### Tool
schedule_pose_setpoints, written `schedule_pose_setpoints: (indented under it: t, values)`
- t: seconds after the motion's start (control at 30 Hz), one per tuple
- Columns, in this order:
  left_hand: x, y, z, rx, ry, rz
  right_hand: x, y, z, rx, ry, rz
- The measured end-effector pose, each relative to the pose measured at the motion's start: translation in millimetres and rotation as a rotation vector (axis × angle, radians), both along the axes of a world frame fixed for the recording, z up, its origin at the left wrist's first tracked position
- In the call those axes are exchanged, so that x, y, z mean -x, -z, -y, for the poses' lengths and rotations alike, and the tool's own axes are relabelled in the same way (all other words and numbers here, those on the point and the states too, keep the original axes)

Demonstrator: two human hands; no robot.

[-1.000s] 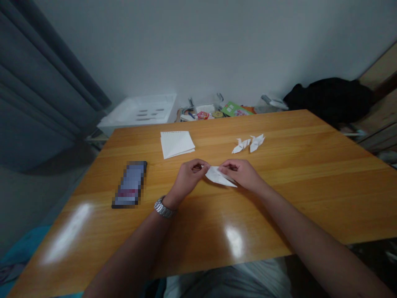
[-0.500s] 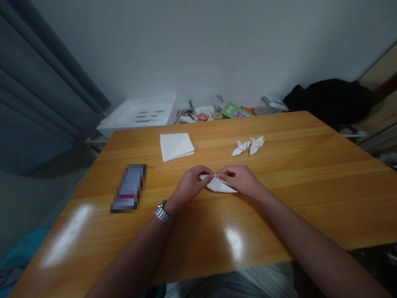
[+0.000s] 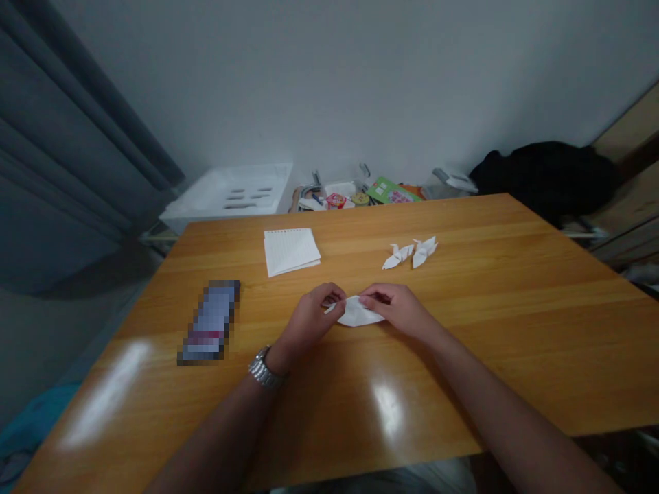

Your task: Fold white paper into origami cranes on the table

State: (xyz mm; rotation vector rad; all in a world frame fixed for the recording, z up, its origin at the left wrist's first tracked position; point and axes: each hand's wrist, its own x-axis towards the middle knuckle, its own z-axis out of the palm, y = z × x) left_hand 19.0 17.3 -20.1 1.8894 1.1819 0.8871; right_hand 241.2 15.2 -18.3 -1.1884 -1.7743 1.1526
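Note:
A folded piece of white paper is held between both hands, just above or on the wooden table; I cannot tell which. My left hand, with a metal watch at its wrist, pinches the paper's left end between thumb and fingers. On the right part of the paper, my right hand is closed, its thumb lying along the upper edge. Beyond the hands, two folded paper cranes lie side by side on the table.
A stack of lined paper lies behind my left hand. To the left rests a phone, its screen blurred. Past the table's far edge are a white plastic tray, a green booklet and black cloth.
My left hand has slid left and away from the right hand, leaving more of the paper's middle showing. The whole view has tilted slightly, so the table sits lower.

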Motion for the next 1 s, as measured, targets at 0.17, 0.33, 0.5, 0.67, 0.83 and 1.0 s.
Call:
schedule_pose_setpoints:
  t: [0.17, 0.33, 0.5, 0.67, 0.83, 1.0]
  values:
    - [-1.9, -1.2, 4.1, -0.034, 0.052, -0.062, 3.1, -5.0, 4.9, -0.017, -0.048, 0.079]
    - [-2.0, 1.5, 3.3, -0.002, -0.012, -0.021, 2.6, -3.1, 3.6, 0.025, -0.035, 0.029]
    - [-2.3, 1.9, 2.6, 0.039, -0.099, 0.047, 0.9, -0.1, 0.3, 0.081, -0.016, -0.071]
    - [-4.0, 0.3, 4.5, 0.025, -0.100, 0.052, 3.1, 0.0, -0.3, 0.035, 0.017, -0.034]
    - [-4.1, 2.0, 3.6, -0.005, -0.022, 0.010, 3.6, 3.3, -0.5, -0.015, 0.015, 0.003]
    - [-4.2, 7.3, 0.6, -0.016, -0.017, 0.009, 5.0, 6.8, 0.1, -0.041, 0.014, 0.017]
